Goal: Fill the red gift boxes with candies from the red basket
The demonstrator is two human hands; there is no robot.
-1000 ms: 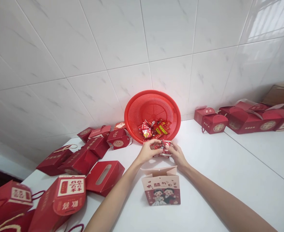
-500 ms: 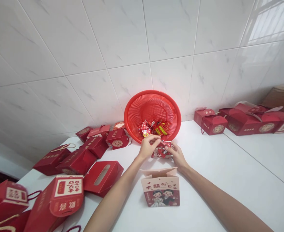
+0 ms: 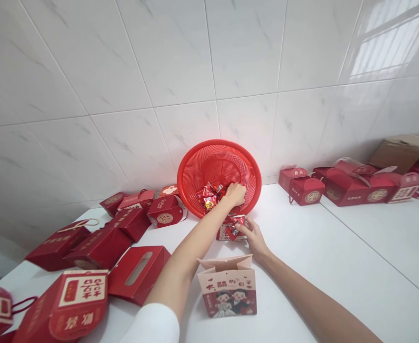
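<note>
From the lower left of the frame, red boxes [image 3: 98, 247] crowd the table [image 3: 295, 238] up towards the centre, probably set aside to leave the middle workable. A box with a slot [image 3: 124, 278] lies nearest the arm.

Near the centre the basket [image 3: 209, 159] tilts against the wall [image 3: 124, 152], its mouth facing the person, so the sweets [image 3: 209, 200] pool at its low edge, within easy reach. The left hand [image 3: 236, 194] is in there with fingers curled down; whether it grips anything is hidden.

Below it, the bag [image 3: 229, 297] stands upright and open at the top, close to the body. The small box [image 3: 224, 233] sits just under the basket's rim — a short reach. The right hand [image 3: 257, 238] is closed on its right end, thumb over the packets [image 3: 235, 230], seemingly to steady both.

Right of centre, more boxes [image 3: 355, 190] line the wall, with a carton [image 3: 395, 155] behind — well out of the arms' way.
</note>
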